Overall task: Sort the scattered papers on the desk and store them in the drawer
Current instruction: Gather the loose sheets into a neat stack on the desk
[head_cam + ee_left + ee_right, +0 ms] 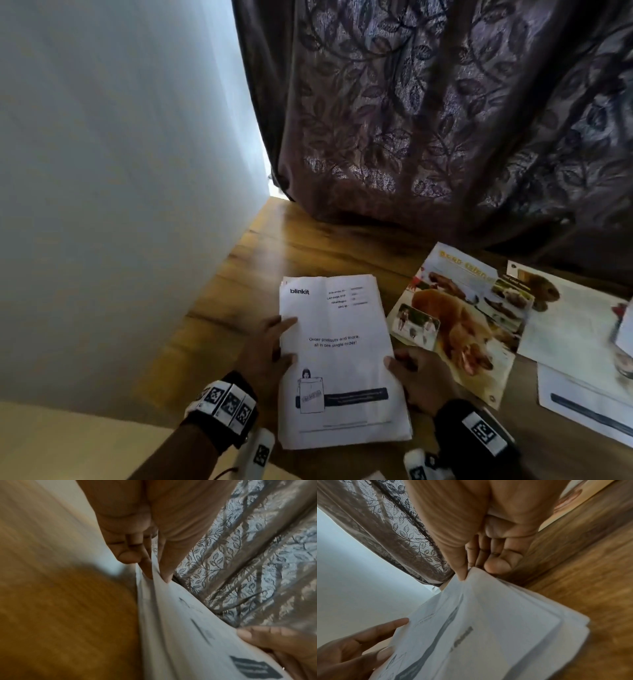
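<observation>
A stack of white printed sheets (339, 359) with a "blinkit" heading is held just above the wooden desk (274, 246). My left hand (270, 346) pinches its left edge, thumb on top and fingers underneath. My right hand (414, 373) pinches the right edge the same way. The left wrist view has the thumb and fingers (161, 569) clamped on the stack of sheets (180, 635). In the right wrist view the thumb (460, 566) presses the top of the stack (488, 622), whose lower sheets fan out. No drawer is in view.
A colour animal leaflet (459, 322) lies on the desk right of the stack, with more white papers (575, 329) beyond it. A glass (625, 356) stands at the right edge. A patterned curtain (445, 120) hangs behind the desk, and a white wall (120, 171) is on the left.
</observation>
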